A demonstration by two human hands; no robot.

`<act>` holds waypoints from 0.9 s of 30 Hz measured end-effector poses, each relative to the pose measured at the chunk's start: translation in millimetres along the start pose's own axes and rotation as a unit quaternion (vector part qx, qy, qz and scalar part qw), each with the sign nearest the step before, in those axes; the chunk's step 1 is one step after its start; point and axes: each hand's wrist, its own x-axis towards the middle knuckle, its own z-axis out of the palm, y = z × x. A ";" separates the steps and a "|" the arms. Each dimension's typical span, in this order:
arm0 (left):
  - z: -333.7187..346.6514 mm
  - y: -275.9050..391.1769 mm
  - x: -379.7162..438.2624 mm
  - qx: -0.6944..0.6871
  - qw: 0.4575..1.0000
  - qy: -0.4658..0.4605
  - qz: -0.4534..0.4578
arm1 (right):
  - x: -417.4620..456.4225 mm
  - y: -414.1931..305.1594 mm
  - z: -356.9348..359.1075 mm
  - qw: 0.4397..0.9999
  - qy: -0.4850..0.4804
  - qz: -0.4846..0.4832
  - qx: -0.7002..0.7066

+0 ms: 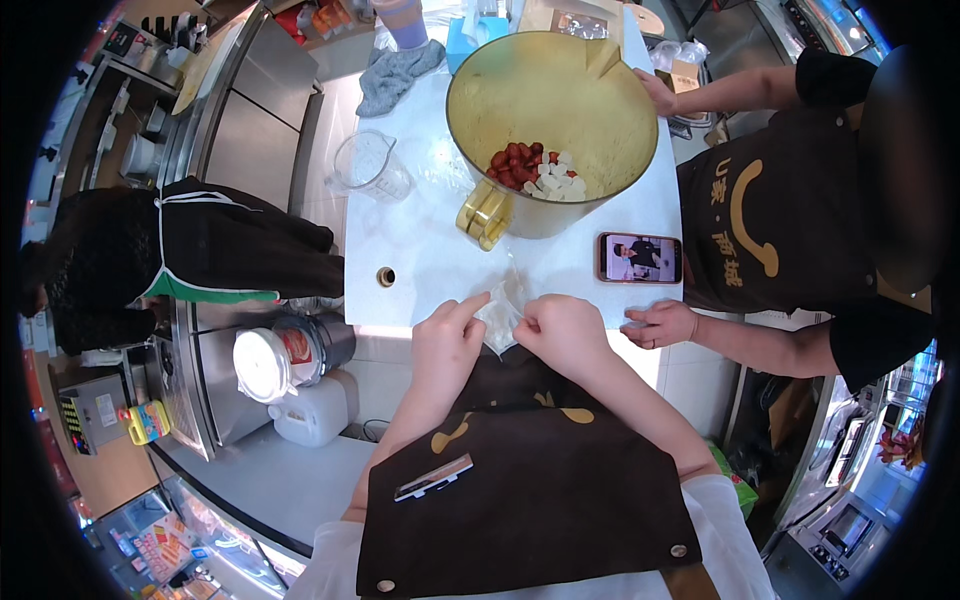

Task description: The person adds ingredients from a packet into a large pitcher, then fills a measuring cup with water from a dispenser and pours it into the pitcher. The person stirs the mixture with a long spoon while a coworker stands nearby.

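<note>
Between my two hands is a small clear plastic bag [501, 319], held at the table's near edge. My left hand [448, 341] pinches its left side, and my right hand [564, 330] grips its right side in a fist. What the bag contains is hard to make out; it looks whitish. Beyond it stands a large amber plastic pitcher [555, 90], its handle turned towards me. At its bottom lie dark red fruits [514, 166], perhaps dates or strawberries, beside white chunks [556, 181].
On the white table [427, 247] are a clear measuring jug [371, 166], a grey cloth [397, 75], a blue tissue box [478, 41] and a smartphone [640, 258]. At right a co-worker's hand [660, 324] rests by the table edge; the other is behind the pitcher. Another person [225, 240] stands left.
</note>
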 end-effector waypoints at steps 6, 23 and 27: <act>6.2 -6.6 3.0 -0.091 0.994 0.010 -0.067 | -10.5 20.3 13.8 0.975 0.022 -0.104 0.197; -10.4 -1.3 0.9 -0.572 0.796 -0.039 -0.194 | -28.7 -6.7 -19.5 0.925 0.223 -0.219 0.218; -2.6 17.4 -1.1 -0.715 0.584 -0.181 -0.339 | -33.5 -19.3 -42.4 0.917 0.229 -0.227 0.234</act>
